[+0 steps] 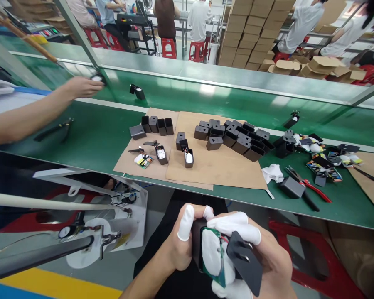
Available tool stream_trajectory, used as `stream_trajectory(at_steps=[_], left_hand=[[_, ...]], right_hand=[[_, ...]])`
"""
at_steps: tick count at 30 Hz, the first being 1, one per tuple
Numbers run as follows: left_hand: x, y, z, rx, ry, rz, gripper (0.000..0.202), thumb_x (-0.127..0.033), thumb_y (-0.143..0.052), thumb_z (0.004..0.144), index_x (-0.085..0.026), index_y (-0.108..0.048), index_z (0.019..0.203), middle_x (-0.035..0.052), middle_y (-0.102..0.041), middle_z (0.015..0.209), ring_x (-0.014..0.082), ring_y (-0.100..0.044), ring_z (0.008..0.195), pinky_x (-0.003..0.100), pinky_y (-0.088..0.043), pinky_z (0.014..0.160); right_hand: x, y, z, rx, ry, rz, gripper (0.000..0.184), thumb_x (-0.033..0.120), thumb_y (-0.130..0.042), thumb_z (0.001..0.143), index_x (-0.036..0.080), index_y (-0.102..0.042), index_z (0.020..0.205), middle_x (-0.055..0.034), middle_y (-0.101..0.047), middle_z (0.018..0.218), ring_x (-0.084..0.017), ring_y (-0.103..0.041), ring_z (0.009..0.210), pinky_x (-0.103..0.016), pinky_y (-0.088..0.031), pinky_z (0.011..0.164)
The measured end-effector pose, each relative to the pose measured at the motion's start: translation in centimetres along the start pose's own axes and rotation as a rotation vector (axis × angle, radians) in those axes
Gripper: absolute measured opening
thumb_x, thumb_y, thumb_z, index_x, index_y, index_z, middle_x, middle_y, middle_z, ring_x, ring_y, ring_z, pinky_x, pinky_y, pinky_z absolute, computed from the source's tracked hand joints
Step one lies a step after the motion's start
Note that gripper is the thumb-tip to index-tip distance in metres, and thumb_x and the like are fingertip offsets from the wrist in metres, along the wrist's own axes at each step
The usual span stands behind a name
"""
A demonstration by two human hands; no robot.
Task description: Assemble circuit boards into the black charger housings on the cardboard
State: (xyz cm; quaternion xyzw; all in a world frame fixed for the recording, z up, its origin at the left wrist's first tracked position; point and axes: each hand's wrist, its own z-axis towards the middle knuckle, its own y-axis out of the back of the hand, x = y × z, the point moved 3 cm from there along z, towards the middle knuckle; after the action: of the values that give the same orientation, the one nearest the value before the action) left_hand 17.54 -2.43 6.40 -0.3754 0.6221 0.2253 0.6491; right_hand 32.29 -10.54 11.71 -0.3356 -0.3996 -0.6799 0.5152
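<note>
One hand (181, 238), the left, is wrapped around the case (197, 241) above the lap (157, 232), presumably to steady it; the right hand (263, 249) pinches the board (218, 275) at the open end, beside the plug plate (248, 272). Beyond, other cases (242, 144) rest on cardboard (212, 168), probably against scratches.

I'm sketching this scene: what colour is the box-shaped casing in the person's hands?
The box-shaped, plastic-looking casing is black; the head view shows it.
</note>
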Motion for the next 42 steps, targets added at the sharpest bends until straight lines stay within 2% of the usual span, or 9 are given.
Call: stream_trajectory(at_steps=[6,12,17,21,25,28,35,42], left_hand=[[-0.1,0.4,-0.1,-0.014,0.016,0.081,0.076,-0.075,-0.013,0.107,-0.021,-0.057,0.076,0.0043,-0.055,0.075,0.022,-0.052,0.072,0.037,-0.042,0.072],[-0.7,0.8,-0.1,-0.073,0.024,0.139,0.079,-0.078,-0.016,0.105,-0.02,-0.063,0.08,0.0085,-0.065,0.085,0.0251,-0.061,0.082,0.038,-0.047,0.081],[-0.2,0.9,-0.1,-0.064,0.019,0.096,0.079,-0.088,-0.026,0.099,-0.021,-0.063,0.08,0.006,-0.062,0.08,0.0239,-0.058,0.076,0.037,-0.046,0.076],[-0.3,0.6,0.1,-0.033,0.017,0.048,0.076,-0.08,-0.02,0.105,-0.021,-0.061,0.078,0.0042,-0.058,0.077,0.022,-0.055,0.073,0.037,-0.043,0.075],[-0.6,0.4,0.1,-0.005,0.011,0.048,0.075,-0.08,-0.019,0.104,-0.022,-0.056,0.075,0.0021,-0.05,0.072,0.0211,-0.049,0.07,0.037,-0.04,0.072],[-0.4,0.4,0.1,-0.022,0.021,0.027,0.074,-0.079,-0.019,0.105,-0.022,-0.055,0.076,0.0022,-0.05,0.073,0.0213,-0.049,0.072,0.036,-0.04,0.073],[-0.1,0.4,0.4,-0.014,0.026,0.042,0.074,-0.08,-0.017,0.105,-0.023,-0.051,0.073,0.0013,-0.047,0.07,0.0203,-0.046,0.069,0.036,-0.038,0.07],[0.0,0.3,0.3,-0.035,0.028,0.086,0.076,-0.08,-0.013,0.104,-0.023,-0.05,0.071,0.0022,-0.046,0.068,0.0211,-0.045,0.068,0.038,-0.038,0.069]], right_hand=[[-0.2,-0.1,-0.1,0.009,-0.001,-0.004,0.048,0.028,-0.087,0.091,0.021,-0.07,0.136,-0.0185,-0.078,0.123,-0.035,-0.078,0.108,-0.044,-0.068,0.081],[-0.1,-0.5,0.0,-0.002,0.016,-0.033,0.058,0.023,-0.094,0.084,0.021,-0.07,0.137,-0.0182,-0.079,0.122,-0.035,-0.079,0.109,-0.041,-0.068,0.079],[0.0,-1.1,0.3,-0.084,0.05,-0.024,0.051,0.025,-0.093,0.086,0.019,-0.073,0.133,-0.014,-0.079,0.109,-0.03,-0.079,0.096,-0.038,-0.068,0.076],[0.0,-1.3,0.4,-0.089,0.035,-0.016,0.052,0.027,-0.093,0.086,0.02,-0.072,0.134,-0.0133,-0.079,0.108,-0.029,-0.078,0.093,-0.037,-0.067,0.074],[0.1,-1.3,0.4,-0.076,0.022,-0.004,0.053,0.025,-0.092,0.087,0.021,-0.071,0.136,-0.0128,-0.08,0.108,-0.028,-0.078,0.094,-0.035,-0.067,0.072],[0.0,-1.2,0.5,-0.067,0.034,-0.02,0.055,0.027,-0.093,0.086,0.02,-0.071,0.136,-0.0127,-0.08,0.11,-0.028,-0.079,0.093,-0.036,-0.068,0.074],[0.1,-0.6,0.7,0.037,0.023,-0.06,0.061,0.017,-0.094,0.084,0.022,-0.067,0.139,-0.0132,-0.08,0.118,-0.028,-0.078,0.104,-0.035,-0.068,0.08],[0.4,-0.8,0.7,0.018,0.011,-0.094,0.061,0.013,-0.096,0.08,0.023,-0.068,0.133,-0.0114,-0.079,0.113,-0.026,-0.079,0.097,-0.033,-0.068,0.077]])
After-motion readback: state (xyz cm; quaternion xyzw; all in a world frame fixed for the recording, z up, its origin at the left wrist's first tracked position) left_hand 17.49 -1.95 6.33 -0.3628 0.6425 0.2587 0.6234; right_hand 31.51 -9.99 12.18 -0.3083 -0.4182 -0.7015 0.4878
